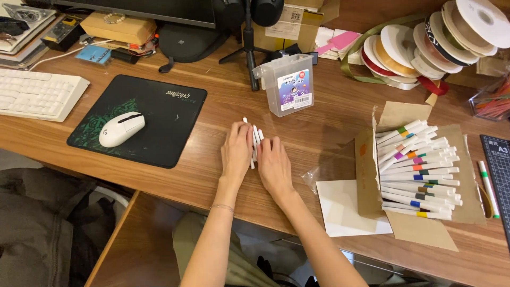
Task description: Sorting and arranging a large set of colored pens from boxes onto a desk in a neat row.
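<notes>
White markers (pixel 255 139) — a few — lie pressed between left hand (pixel 237 151) and right hand (pixel 274 162) mid-desk; most remain in the cardboard box (pixel 366 175), clear case (pixel 287 85) empty.

A white mouse (pixel 121 129) sits on a black mouse pad (pixel 159 119), keyboard (pixel 37 95) beside

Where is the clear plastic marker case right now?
The clear plastic marker case stands on the wooden desk, just beyond both hands, right of the mouse pad.
</notes>
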